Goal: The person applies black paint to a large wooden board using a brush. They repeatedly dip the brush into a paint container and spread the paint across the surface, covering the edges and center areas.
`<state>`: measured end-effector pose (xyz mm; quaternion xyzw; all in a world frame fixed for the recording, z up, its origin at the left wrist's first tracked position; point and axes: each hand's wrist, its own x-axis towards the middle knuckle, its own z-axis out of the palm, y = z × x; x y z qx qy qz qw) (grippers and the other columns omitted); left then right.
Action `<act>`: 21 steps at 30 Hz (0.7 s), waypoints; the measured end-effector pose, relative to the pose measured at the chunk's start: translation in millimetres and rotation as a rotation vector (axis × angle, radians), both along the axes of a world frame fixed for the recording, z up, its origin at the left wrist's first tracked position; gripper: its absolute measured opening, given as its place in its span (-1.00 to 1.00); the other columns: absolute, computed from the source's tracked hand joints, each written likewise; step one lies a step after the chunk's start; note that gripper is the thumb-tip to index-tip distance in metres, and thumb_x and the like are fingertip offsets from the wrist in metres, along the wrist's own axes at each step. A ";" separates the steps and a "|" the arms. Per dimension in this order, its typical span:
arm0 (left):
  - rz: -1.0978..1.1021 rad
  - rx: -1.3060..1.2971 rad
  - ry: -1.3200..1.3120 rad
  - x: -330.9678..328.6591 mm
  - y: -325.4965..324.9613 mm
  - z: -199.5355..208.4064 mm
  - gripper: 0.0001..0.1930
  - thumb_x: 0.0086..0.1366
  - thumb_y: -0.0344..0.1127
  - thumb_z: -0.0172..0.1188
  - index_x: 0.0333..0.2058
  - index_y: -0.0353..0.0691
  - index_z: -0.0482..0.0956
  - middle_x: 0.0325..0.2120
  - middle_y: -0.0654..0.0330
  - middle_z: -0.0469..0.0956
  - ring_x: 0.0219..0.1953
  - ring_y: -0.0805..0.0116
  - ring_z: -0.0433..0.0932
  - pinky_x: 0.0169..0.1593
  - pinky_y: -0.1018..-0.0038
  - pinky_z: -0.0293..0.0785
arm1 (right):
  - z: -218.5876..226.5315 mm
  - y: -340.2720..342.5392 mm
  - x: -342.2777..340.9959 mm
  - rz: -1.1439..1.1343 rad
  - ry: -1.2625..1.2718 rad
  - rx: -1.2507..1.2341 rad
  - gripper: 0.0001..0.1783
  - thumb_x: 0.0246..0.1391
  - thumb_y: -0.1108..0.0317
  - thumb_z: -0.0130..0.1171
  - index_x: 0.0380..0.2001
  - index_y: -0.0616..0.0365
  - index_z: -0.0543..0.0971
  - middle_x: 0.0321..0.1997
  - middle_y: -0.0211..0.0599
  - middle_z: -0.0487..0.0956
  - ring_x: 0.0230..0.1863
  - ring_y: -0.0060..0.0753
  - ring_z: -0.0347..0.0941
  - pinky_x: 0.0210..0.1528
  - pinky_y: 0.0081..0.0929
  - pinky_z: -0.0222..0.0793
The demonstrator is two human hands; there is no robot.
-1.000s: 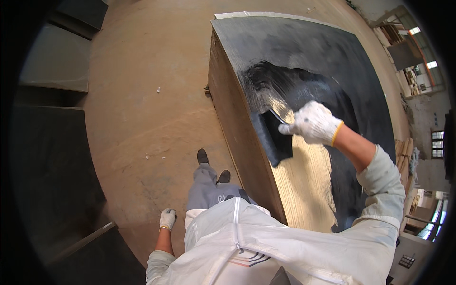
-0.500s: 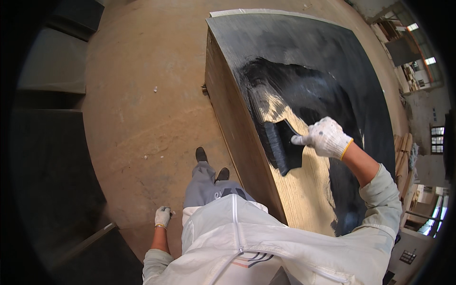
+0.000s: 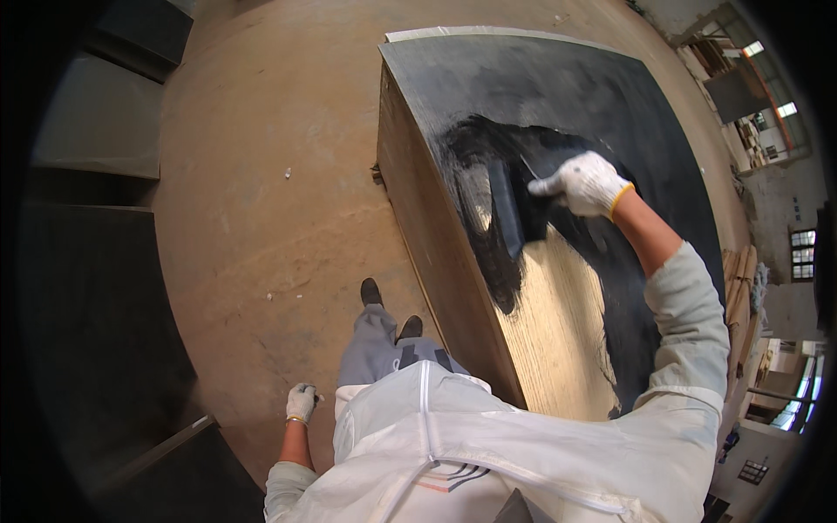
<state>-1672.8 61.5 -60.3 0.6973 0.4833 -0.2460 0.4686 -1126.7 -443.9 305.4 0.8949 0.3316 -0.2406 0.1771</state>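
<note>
In my gloved right hand (image 3: 586,185) is the handle of a paint roller (image 3: 504,205), its head coated black and pressed on the panel top. The panel (image 3: 540,78) is a large wooden board on a tall block with brown sides. Wet black paint (image 3: 641,327) covers much of it, and a strip of bare pale wood grain (image 3: 554,340) shows on the near part. My left hand (image 3: 302,401), also in a white glove, hangs low beside my leg with its fingers curled, away from the panel; I see nothing in it.
Dark boards or boxes (image 3: 96,296) stand along the left side. My shoes (image 3: 371,292) are on the brown floor (image 3: 261,174), close to the block's side. Timber (image 3: 739,288) leans at the right, near a wall with windows (image 3: 802,253).
My right hand has pushed the roller away from me, toward the far part of the panel. Black paint now covers more wood near the left edge. My left hand has barely moved.
</note>
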 end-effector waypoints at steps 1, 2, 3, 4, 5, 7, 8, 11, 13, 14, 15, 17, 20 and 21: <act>-0.044 -0.006 0.035 -6.3 -1.7 -2.7 -0.78 0.40 -0.25 0.19 -0.25 -0.28 0.72 -0.53 0.15 0.67 -0.52 0.37 0.61 -0.40 0.38 0.53 | -7.6 11.3 14.7 0.057 -0.058 -0.010 -0.51 0.29 0.25 0.28 0.24 -0.55 0.68 -0.09 -0.25 0.78 -0.13 0.00 0.74 -0.11 -0.17 0.64; -0.080 -0.011 0.070 -13.0 -4.2 -3.9 -0.78 0.40 -0.26 0.19 -0.26 -0.27 0.73 -0.53 0.16 0.67 -0.52 0.37 0.61 -0.40 0.39 0.54 | 0.3 38.1 11.9 0.075 -0.062 -0.098 -0.54 0.33 0.22 0.25 0.24 -0.55 0.68 -0.09 -0.24 0.78 -0.13 0.01 0.74 -0.12 -0.16 0.64; -0.042 -0.002 0.066 -16.5 -4.8 -2.3 -0.78 0.40 -0.26 0.19 -0.27 -0.27 0.73 -0.53 0.16 0.67 -0.52 0.37 0.61 -0.40 0.39 0.54 | 10.0 54.9 5.0 0.088 -0.068 -0.179 -0.56 0.36 0.19 0.22 0.24 -0.55 0.68 -0.09 -0.24 0.78 -0.13 0.01 0.74 -0.12 -0.14 0.64; -0.007 0.000 0.059 -19.7 -6.7 -1.7 -0.78 0.39 -0.26 0.19 -0.27 -0.27 0.73 -0.52 0.15 0.68 -0.52 0.37 0.61 -0.40 0.38 0.54 | 12.5 50.2 -8.6 0.133 0.003 -0.120 -0.58 0.40 0.14 0.18 0.26 -0.55 0.66 -0.09 -0.21 0.78 -0.13 0.02 0.74 -0.09 -0.14 0.65; 0.018 -0.003 0.051 -19.7 -6.9 -1.8 -0.78 0.39 -0.26 0.19 -0.28 -0.27 0.73 -0.52 0.15 0.68 -0.53 0.37 0.61 -0.40 0.38 0.55 | 4.2 35.2 -25.5 0.154 0.064 -0.056 -0.55 0.38 0.16 0.20 0.27 -0.61 0.65 -0.12 -0.22 0.78 -0.13 -0.02 0.75 -0.06 -0.14 0.65; 0.041 -0.003 0.074 -23.5 -6.8 -1.6 -0.78 0.39 -0.27 0.18 -0.28 -0.28 0.73 -0.52 0.15 0.68 -0.54 0.37 0.61 -0.41 0.37 0.54 | 13.9 29.2 -53.8 0.168 0.122 -0.188 -0.57 0.38 0.13 0.21 0.24 -0.68 0.66 -0.14 -0.25 0.78 -0.13 -0.07 0.76 -0.04 -0.16 0.65; 0.055 -0.004 0.084 -24.2 -8.7 -3.1 -0.78 0.38 -0.27 0.18 -0.28 -0.28 0.73 -0.52 0.14 0.68 -0.55 0.37 0.60 -0.42 0.36 0.54 | 6.8 17.8 -50.4 0.166 0.117 -0.173 -0.54 0.37 0.17 0.22 0.23 -0.74 0.66 -0.17 -0.27 0.78 -0.14 -0.10 0.76 -0.04 -0.17 0.65; -0.039 -0.044 0.104 -17.0 -10.8 -4.7 -0.78 0.39 -0.27 0.18 -0.29 -0.28 0.73 -0.53 0.15 0.67 -0.55 0.37 0.60 -0.43 0.36 0.53 | 3.8 31.3 -27.2 0.121 0.006 -0.097 -0.46 0.32 0.25 0.25 0.29 -0.65 0.63 -0.16 -0.26 0.78 -0.13 -0.08 0.76 -0.09 -0.19 0.65; -0.088 -0.015 0.130 -14.9 -3.8 -7.2 -0.78 0.39 -0.28 0.22 -0.22 -0.32 0.71 -0.53 0.12 0.67 -0.56 0.34 0.61 -0.46 0.37 0.53 | -8.7 44.4 -29.1 0.079 0.060 -0.027 -0.46 0.38 0.27 0.18 0.32 -0.63 0.60 -0.14 -0.22 0.78 -0.12 -0.02 0.74 -0.07 -0.12 0.65; -0.110 0.001 0.141 -12.7 -0.8 -7.5 -0.78 0.39 -0.29 0.24 -0.19 -0.35 0.71 -0.53 0.11 0.67 -0.56 0.33 0.62 -0.47 0.38 0.54 | -8.4 42.2 -40.2 0.108 0.100 -0.044 -0.46 0.38 0.28 0.18 0.32 -0.64 0.59 -0.13 -0.22 0.78 -0.11 -0.03 0.74 -0.04 -0.13 0.65; -0.057 0.000 0.101 -10.5 0.4 -8.8 -0.78 0.39 -0.28 0.24 -0.19 -0.35 0.71 -0.53 0.11 0.67 -0.56 0.33 0.62 -0.47 0.38 0.53 | -6.4 39.1 -49.8 0.137 0.141 -0.061 -0.45 0.38 0.29 0.17 0.33 -0.65 0.59 -0.13 -0.23 0.78 -0.10 -0.04 0.74 -0.02 -0.14 0.65; 0.036 -0.003 0.021 1.4 5.7 -6.1 -0.77 0.39 -0.28 0.24 -0.18 -0.35 0.71 -0.53 0.11 0.66 -0.56 0.33 0.61 -0.48 0.37 0.53 | 8.9 6.9 -47.7 0.092 0.185 -0.080 -0.47 0.38 0.29 0.19 0.29 -0.65 0.63 -0.08 -0.27 0.79 -0.07 -0.05 0.73 0.02 -0.21 0.64; -0.032 0.018 0.006 16.2 10.9 -0.7 -0.76 0.40 -0.24 0.23 -0.16 -0.30 0.72 -0.53 0.14 0.67 -0.56 0.36 0.60 -0.45 0.38 0.52 | 10.1 -26.8 -11.3 -0.126 0.036 -0.118 -0.49 0.33 0.28 0.25 0.26 -0.63 0.66 -0.03 -0.30 0.79 -0.06 -0.03 0.73 0.02 -0.21 0.64; -0.053 0.013 0.000 19.3 12.1 -2.1 -0.75 0.40 -0.22 0.23 -0.15 -0.29 0.72 -0.53 0.14 0.68 -0.56 0.37 0.60 -0.44 0.37 0.53 | 3.1 -33.4 0.4 -0.155 -0.011 -0.113 -0.48 0.31 0.29 0.28 0.25 -0.62 0.66 -0.01 -0.31 0.79 -0.06 -0.03 0.73 0.03 -0.20 0.63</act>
